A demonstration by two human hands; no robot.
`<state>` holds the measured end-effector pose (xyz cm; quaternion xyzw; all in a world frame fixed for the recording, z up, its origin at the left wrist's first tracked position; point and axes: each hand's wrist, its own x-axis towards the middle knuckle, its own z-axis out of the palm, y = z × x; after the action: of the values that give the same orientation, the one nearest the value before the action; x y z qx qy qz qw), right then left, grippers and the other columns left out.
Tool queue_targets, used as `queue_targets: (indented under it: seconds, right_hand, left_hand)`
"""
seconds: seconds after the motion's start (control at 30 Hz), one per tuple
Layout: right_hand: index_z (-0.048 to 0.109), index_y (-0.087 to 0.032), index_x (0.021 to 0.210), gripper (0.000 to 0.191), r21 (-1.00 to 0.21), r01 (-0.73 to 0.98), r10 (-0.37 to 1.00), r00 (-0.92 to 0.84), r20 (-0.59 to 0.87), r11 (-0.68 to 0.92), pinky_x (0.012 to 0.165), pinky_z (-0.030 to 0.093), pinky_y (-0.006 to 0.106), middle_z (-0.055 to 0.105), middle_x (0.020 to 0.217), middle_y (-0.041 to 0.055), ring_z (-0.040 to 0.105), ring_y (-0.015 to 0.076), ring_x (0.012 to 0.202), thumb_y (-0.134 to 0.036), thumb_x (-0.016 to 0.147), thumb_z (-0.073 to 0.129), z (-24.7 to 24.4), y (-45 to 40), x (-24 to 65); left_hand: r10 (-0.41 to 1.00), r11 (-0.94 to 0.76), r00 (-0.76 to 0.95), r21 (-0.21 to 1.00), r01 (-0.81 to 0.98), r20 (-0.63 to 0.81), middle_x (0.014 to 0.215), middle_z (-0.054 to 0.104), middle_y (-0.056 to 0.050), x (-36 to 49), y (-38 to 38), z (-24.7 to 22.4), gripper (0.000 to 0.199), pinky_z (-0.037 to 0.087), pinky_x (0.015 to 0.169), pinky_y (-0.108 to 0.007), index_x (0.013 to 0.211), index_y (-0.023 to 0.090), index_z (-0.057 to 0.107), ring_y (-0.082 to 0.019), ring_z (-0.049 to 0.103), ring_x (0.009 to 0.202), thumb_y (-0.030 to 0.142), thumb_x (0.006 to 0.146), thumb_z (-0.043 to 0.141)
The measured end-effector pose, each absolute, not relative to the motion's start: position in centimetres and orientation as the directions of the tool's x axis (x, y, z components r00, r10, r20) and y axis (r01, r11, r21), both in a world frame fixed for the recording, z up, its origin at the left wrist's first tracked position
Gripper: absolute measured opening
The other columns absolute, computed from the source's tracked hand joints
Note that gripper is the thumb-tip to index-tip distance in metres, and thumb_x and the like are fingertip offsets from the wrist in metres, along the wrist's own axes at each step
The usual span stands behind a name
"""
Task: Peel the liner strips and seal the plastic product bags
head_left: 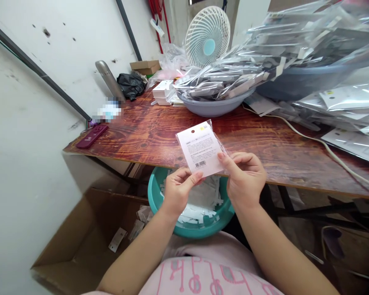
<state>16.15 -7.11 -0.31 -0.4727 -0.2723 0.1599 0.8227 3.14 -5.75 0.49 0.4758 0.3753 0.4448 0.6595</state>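
— Both hands, status?
— I see left hand and right hand each with grip pinched on the packet, held above the teal basin, just before the worktop edge.

You sit at a wood-grain table pushed against a scuffed white wall; a white fan stands at its far edge.
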Motion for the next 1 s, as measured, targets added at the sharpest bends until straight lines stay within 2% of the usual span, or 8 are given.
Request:
queue_targets:
  seconds: [0.17, 0.27, 0.43, 0.63, 0.8, 0.87, 1.0]
  right_hand:
    - [0.051, -0.019, 0.062, 0.025, -0.837, 0.077, 0.494, 0.777, 0.391, 0.542, 0.060, 0.047, 0.027, 0.057, 0.069, -0.0015, 0.055, 0.0110, 0.064, -0.017, 0.065, 0.076, 0.0, -7.9, 14.9]
    - [0.052, -0.019, 0.063, 0.024, -0.813, 0.126, 0.481, 0.750, 0.453, 0.569, 0.059, 0.047, 0.027, 0.058, 0.069, -0.0015, 0.056, 0.0111, 0.064, -0.014, 0.065, 0.076, 0.1, -8.2, 14.4]
    - [0.054, -0.017, 0.060, 0.025, -0.752, 0.211, 0.412, 0.729, 0.547, 0.624, 0.054, 0.043, 0.026, 0.059, 0.066, -0.0013, 0.056, 0.0113, 0.060, -0.009, 0.060, 0.078, -0.2, -8.2, 14.2]
    - [0.055, -0.017, 0.061, 0.025, -0.763, 0.156, 0.405, 0.772, 0.491, 0.628, 0.059, 0.042, 0.029, 0.061, 0.069, 0.0001, 0.055, 0.0124, 0.063, -0.006, 0.059, 0.078, -0.7, -7.5, 13.4]
    - [0.052, -0.018, 0.059, 0.028, -0.773, 0.077, 0.431, 0.794, 0.430, 0.630, 0.056, 0.043, 0.028, 0.060, 0.065, -0.0017, 0.054, 0.0113, 0.060, -0.012, 0.059, 0.079, -1.0, -6.8, 13.7]
    - [0.052, -0.017, 0.059, 0.027, -0.777, 0.047, 0.455, 0.789, 0.414, 0.627, 0.056, 0.044, 0.027, 0.060, 0.065, -0.0017, 0.054, 0.0110, 0.060, -0.013, 0.059, 0.079, -1.0, -6.7, 14.0]
    - [0.055, -0.017, 0.059, 0.025, -0.762, -0.016, 0.498, 0.765, 0.407, 0.647, 0.058, 0.044, 0.027, 0.059, 0.064, -0.0016, 0.055, 0.0109, 0.061, -0.011, 0.060, 0.078, -1.0, -6.6, 14.0]
  left_hand:
    - [0.879, 0.344, 0.461, 0.837, -0.425, -0.127, 0.102, 0.071, -0.006, 4.0, -6.3, 1.3, 0.033, 0.058, 0.070, -0.035, 0.107, 0.021, 0.067, -0.024, 0.068, 0.085, 0.026, 0.074, 0.067]
    - [0.871, 0.391, 0.454, 0.822, -0.414, -0.186, 0.102, 0.071, -0.008, 4.5, -6.5, 1.9, 0.038, 0.057, 0.066, -0.030, 0.106, 0.018, 0.068, -0.023, 0.068, 0.084, 0.026, 0.069, 0.073]
    - [0.906, 0.380, 0.344, 0.834, -0.399, -0.249, 0.100, 0.071, -0.009, 4.8, -6.5, 2.3, 0.042, 0.055, 0.070, -0.024, 0.102, 0.013, 0.069, -0.017, 0.067, 0.079, 0.027, 0.064, 0.079]
    - [0.909, 0.415, 0.248, 0.779, -0.469, -0.335, 0.099, 0.069, -0.014, 3.9, -5.9, 1.7, 0.042, 0.057, 0.062, -0.026, 0.100, 0.009, 0.069, -0.018, 0.065, 0.077, 0.040, 0.072, 0.071]
    - [0.881, 0.457, 0.367, 0.742, -0.490, -0.300, 0.099, 0.069, -0.013, 2.9, -5.7, 1.1, 0.039, 0.058, 0.054, -0.029, 0.100, 0.010, 0.069, -0.022, 0.066, 0.079, 0.040, 0.075, 0.068]
    - [0.893, 0.424, 0.368, 0.764, -0.487, -0.261, 0.097, 0.070, -0.011, 2.5, -5.6, 0.8, 0.036, 0.058, 0.053, -0.028, 0.097, 0.011, 0.071, -0.022, 0.067, 0.080, 0.040, 0.075, 0.068]
    - [0.957, 0.278, 0.207, 0.842, -0.463, -0.203, 0.083, 0.072, -0.005, 2.2, -5.3, 0.4, 0.023, 0.056, 0.056, -0.022, 0.082, 0.015, 0.074, -0.015, 0.065, 0.073, 0.033, 0.068, 0.076]
